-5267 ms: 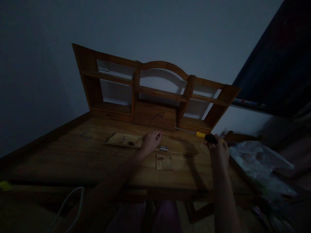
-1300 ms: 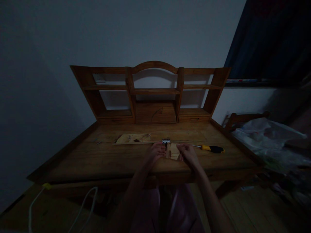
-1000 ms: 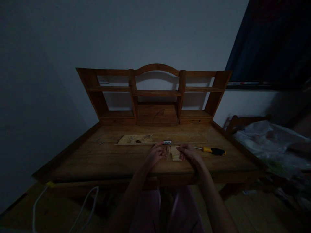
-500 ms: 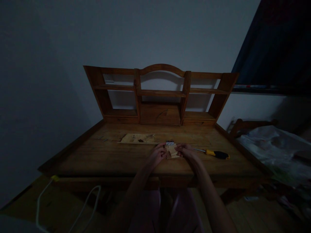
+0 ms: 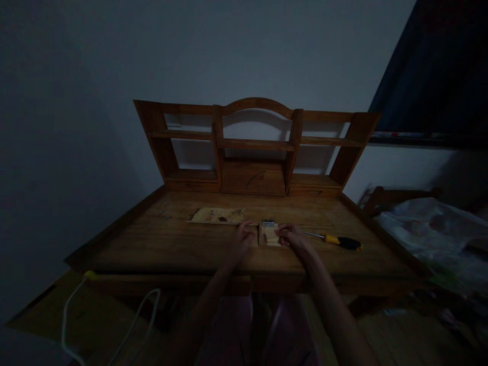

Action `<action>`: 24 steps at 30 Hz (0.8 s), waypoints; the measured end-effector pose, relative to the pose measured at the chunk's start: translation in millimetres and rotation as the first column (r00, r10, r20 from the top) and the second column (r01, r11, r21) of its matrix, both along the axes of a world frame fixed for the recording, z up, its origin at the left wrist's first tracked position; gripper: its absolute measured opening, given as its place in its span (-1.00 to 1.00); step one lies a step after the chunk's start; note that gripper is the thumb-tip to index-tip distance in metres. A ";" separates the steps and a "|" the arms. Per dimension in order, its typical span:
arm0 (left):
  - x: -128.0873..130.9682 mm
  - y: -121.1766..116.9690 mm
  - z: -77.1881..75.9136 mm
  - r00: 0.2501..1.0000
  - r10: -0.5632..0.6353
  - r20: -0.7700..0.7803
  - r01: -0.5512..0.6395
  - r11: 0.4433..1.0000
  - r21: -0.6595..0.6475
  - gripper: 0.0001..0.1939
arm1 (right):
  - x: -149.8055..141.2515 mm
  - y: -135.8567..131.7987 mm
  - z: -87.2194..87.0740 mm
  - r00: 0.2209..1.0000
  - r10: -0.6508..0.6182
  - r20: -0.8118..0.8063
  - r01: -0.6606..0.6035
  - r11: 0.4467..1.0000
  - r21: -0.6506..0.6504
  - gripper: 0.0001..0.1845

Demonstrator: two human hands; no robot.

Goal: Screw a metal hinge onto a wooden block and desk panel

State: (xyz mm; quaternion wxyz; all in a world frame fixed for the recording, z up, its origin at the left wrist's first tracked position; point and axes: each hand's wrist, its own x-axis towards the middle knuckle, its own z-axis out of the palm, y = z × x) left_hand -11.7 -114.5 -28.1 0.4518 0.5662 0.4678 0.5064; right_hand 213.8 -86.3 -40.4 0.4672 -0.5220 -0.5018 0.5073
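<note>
We're in a home by the look of it, lights low: a wooden table [image 5: 183, 249] with a shelf unit [image 5: 255, 144] standing along its back, a plain wall [image 5: 244, 51] behind, a dark curtain [image 5: 438, 76] to its upper right, and a filled plastic bag [image 5: 430, 223] just beside its right edge.

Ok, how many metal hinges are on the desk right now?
1. The hinge is at the far edge of the small wooden piece, which the right hand is holding. Another could be hidden under the hands, but none shows.
</note>
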 end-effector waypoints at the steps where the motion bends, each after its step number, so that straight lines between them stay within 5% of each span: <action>1: -0.3 -1.8 0.1 0.995 0.006 -0.096 -0.002 0.999 0.043 -0.53 | -0.3 0.8 -0.8 1.000 -0.008 -0.013 0.008 1.000 -0.007 -0.59; 11: 5.0 -9.8 2.0 0.908 -0.085 -0.410 0.139 0.985 0.103 -0.08 | -6.9 -2.6 2.3 0.997 -0.062 -0.045 0.062 0.998 -0.012 -0.53; 15: 9.2 -12.4 -1.9 0.867 -0.015 -0.498 0.145 0.964 0.223 -0.08 | -6.2 -7.4 3.9 0.998 -0.048 -0.033 0.048 0.999 0.004 -0.55; 24: 11.7 -15.2 1.8 0.845 0.012 -0.534 0.123 0.969 0.216 -0.21 | -4.7 -6.5 0.2 0.999 -0.007 0.045 0.006 1.000 0.019 -0.61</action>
